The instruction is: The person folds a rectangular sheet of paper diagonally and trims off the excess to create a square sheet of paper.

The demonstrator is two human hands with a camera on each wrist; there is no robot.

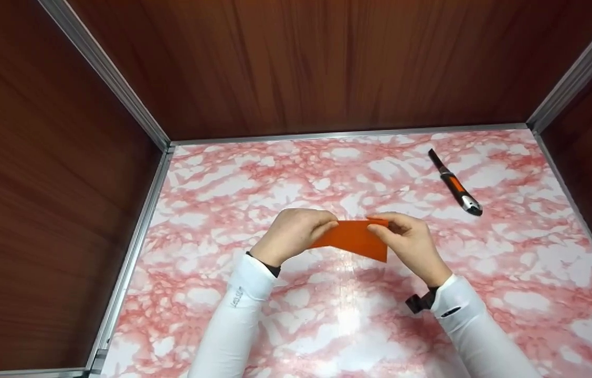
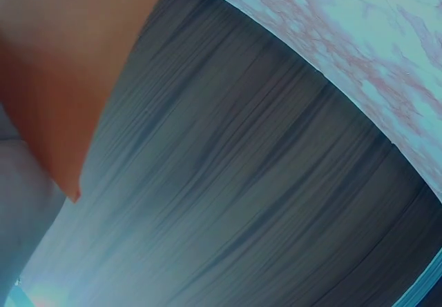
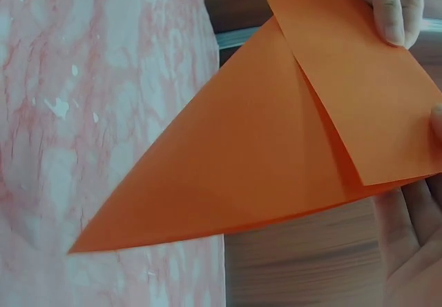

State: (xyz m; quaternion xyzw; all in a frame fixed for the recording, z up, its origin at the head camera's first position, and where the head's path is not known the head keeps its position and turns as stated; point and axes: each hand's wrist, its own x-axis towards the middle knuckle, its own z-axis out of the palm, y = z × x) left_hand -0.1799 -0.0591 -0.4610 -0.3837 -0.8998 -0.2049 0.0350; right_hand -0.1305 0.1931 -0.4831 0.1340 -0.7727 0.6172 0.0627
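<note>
over the pink marbled table [image 1: 285, 178] there's a folded orange paper [image 1: 353, 236], left hand [image 1: 296, 233] pinching it around 9 o'clock, right hand [image 1: 414, 247] pinching around 3. looks light, bendy, easy to crease, so i'd grip softly along the 12 o'clock edge.

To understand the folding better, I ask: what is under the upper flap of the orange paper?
In the right wrist view, a pointed layer of orange paper comes out from under the flap. How far it continues beneath is hidden.
</note>
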